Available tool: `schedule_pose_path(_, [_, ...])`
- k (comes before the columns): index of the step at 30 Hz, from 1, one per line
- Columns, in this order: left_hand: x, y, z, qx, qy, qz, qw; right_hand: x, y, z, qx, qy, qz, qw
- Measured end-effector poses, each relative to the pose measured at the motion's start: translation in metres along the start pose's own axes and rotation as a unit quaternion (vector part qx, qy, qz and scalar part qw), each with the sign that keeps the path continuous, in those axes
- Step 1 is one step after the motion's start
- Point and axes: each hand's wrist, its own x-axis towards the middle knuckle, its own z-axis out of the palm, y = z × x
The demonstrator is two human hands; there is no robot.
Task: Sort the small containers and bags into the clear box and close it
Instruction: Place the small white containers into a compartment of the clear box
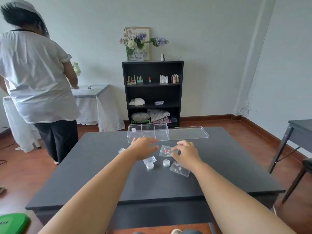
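Furthest left of the left hand (143, 147) a small clear bag (121, 150) lies flat on the dark table (101, 166), just beside the wrist. The left hand hovers palm down with fingers spread and nothing in them. Under its heel, on the near side, another clear bag (149, 159) pokes out, and just nearer the person stands a small round jar (150, 165). A second round jar (166, 162) sits to the right of it, between the two hands and closer to the right one.

The flowered bag with red print (166, 151) lies directly ahead-left of the right hand (185, 154), its long side running roughly left to right; the thumb and forefinger are pinched at its right edge, though whether they truly clamp it is hard to tell from this angle. A second printed bag (179, 168) lies just below that wrist.

Beyond both hands stands the clear box (148, 132), open, split into three compartments, a small white thing in the leftmost. Its lid (188, 132) lies flat to the right, touching or nearly so.

Counted: four bags, two jars, one box, one lid. The box lies straight ahead of the pinch, so a forward carry by the right hand looks like the shortest path.
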Motion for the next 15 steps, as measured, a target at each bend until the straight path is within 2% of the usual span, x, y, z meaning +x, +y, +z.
schedule_pose_path(7, [-0.043,-0.017,0.031,0.071,0.084,0.055,0.992,-0.021,0.002,0.019,0.066,0.036,-0.024,0.997])
schedule_pose_path(11, [-0.057,-0.027,0.043,0.076,0.109,0.069,0.989,-0.024,0.000,0.026,0.015,0.029,-0.053,0.998])
schedule_pose_path(15, [-0.064,-0.034,0.051,0.083,0.136,0.067,0.985,-0.023,0.001,0.030,-0.011,0.065,-0.055,0.996])
